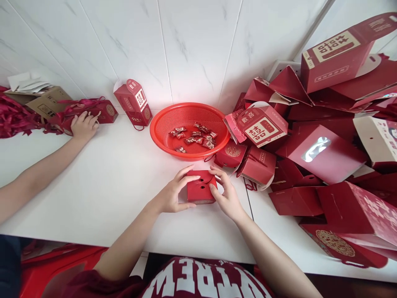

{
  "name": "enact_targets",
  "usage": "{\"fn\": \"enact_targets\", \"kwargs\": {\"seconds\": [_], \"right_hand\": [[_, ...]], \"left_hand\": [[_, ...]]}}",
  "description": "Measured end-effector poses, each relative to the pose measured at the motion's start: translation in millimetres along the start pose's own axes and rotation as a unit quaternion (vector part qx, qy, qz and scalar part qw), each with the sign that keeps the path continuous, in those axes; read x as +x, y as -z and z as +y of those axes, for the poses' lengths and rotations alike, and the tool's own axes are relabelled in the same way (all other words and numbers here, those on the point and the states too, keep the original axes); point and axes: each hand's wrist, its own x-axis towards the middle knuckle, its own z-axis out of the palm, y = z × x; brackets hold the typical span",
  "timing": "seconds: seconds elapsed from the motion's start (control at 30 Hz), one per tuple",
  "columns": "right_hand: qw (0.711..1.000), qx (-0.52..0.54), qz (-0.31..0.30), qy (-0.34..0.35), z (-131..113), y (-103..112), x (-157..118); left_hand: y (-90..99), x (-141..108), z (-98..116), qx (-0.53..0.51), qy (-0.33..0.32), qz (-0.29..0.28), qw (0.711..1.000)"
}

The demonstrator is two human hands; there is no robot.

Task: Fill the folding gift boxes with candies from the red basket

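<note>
A small red box point(201, 191) with two dark holes in its top sits on the white table, close to the table's front edge. Around its left side is my left hand point(176, 192), fingers and thumb pressed to the box. My right hand point(225, 192) grips the box's right side, thumb on the top flap and fingers at the back corner. Just behind the box stands a red plastic basket point(158, 138) with several wrapped sweets point(195, 139) in it.
Many red boxes point(331, 153) are heaped on the right. A tall red box point(135, 102) stands by the wall. At the left, another person's hand point(84, 126) rests on a red box point(107, 111), near red ribbons point(18, 116) and a cardboard box point(51, 102).
</note>
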Motion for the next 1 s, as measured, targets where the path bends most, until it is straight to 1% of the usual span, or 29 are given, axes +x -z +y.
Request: {"fn": "enact_targets", "kwargs": {"seconds": [0.13,0.23,0.37,0.5,0.63,0.73,0.87,0.93,1.0], "right_hand": [[1.0,0.017,-0.007,0.0,-1.8,1.5,1.1],[0.999,0.029,-0.017,-0.004,-1.3,2.4,1.6],[0.999,0.038,-0.026,-0.009,-0.5,2.4,1.8],[0.999,0.033,-0.032,-0.015,-2.1,2.0,1.7],[0.999,0.038,-0.022,-0.015,-2.4,2.0,1.0],[0.998,0.066,-0.007,-0.02,-2.5,2.4,0.5],[0.993,0.105,0.046,-0.026,-4.0,3.4,1.0],[0.99,0.113,0.076,-0.027,-3.5,4.1,1.7],[0.987,0.12,0.097,-0.035,-1.4,4.8,2.2]], "left_hand": [[0.6,-0.3,-2.2,0.001,0.004,0.001,1.0],[-1.3,-0.8,-4.9,-0.024,0.01,-0.008,1.0],[-5.7,-3.4,-8.7,-0.058,-0.003,-0.006,0.998],[-9.9,-4.3,-10.8,-0.046,-0.004,0.0,0.999],[-8.9,-2.0,-8.7,-0.031,-0.003,-0.005,0.999],[-6.1,-0.6,-6.2,-0.015,-0.005,-0.016,1.0],[-5.2,-1.4,-5.1,0.015,0.005,-0.013,1.0],[-5.8,-2.8,-4.8,0.034,-0.004,0.003,0.999],[-4.8,-4.2,-3.7,0.052,-0.023,0.035,0.998]]}}
